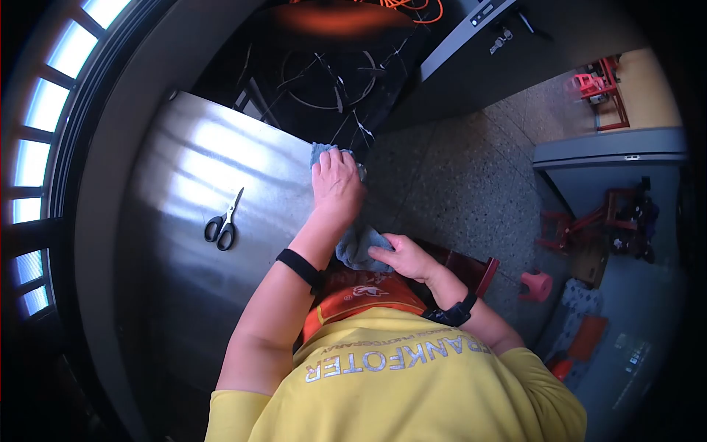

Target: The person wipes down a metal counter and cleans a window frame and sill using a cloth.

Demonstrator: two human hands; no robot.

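My left hand (pixel 339 184) presses a blue-grey cloth (pixel 319 149) at the far right corner of a shiny metal tabletop (pixel 184 287). Its fingers are bent over the cloth, and the palm side is hidden. My right hand (pixel 405 256) grips a bunched blue-grey cloth (pixel 356 250) close to my waist, thumb on top. Whether the two pieces are one cloth cannot be made out. On the metal surface, left of my left forearm, lie black-handled scissors (pixel 225 223) with the blades pointing away from me.
Beyond the tabletop stands a black marble-patterned surface (pixel 331 81) with a round ring. Orange cable (pixel 420 9) lies at the top. A dark door (pixel 471 66) with keys stands at upper right. Further right are a speckled floor (pixel 456 177) and a pink stool (pixel 535 285).
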